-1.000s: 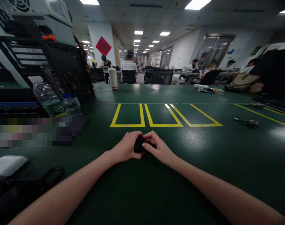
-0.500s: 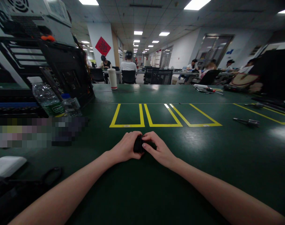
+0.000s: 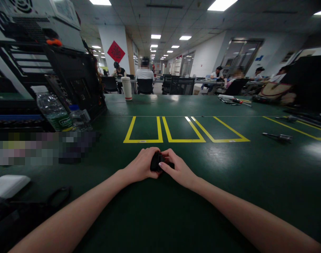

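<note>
Black object [image 3: 155,162] in my hold
My left grip [image 3: 141,163] wraps it closely; my right grip [image 3: 180,169] pinches its side.

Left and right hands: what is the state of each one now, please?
Left hand: closed around a small black object.
Right hand: closed on the right side of the same object.

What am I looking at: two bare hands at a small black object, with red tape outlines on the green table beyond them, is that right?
Not quite: the tape outlines are yellow, not red, as the head view shows. The left hand and right hand are indeed at a small black object, and the table is green.
</note>
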`<action>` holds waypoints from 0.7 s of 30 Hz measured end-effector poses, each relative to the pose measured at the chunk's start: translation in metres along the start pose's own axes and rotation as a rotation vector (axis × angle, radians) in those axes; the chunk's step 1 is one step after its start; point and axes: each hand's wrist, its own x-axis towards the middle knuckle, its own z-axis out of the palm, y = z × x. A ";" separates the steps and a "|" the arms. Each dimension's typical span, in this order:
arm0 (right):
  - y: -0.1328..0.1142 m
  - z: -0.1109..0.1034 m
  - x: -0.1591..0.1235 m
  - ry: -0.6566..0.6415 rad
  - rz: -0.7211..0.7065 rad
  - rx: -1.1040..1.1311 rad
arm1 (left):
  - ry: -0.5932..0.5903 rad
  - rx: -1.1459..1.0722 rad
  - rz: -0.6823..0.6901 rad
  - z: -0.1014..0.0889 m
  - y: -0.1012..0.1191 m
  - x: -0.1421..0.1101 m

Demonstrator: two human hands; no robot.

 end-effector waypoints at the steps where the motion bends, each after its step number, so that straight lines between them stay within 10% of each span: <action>1: 0.000 0.000 0.000 0.008 -0.019 -0.011 | -0.003 0.003 -0.003 0.000 0.000 0.000; 21: 0.000 0.000 0.000 0.014 -0.014 -0.081 | -0.008 0.005 0.004 -0.001 0.001 -0.001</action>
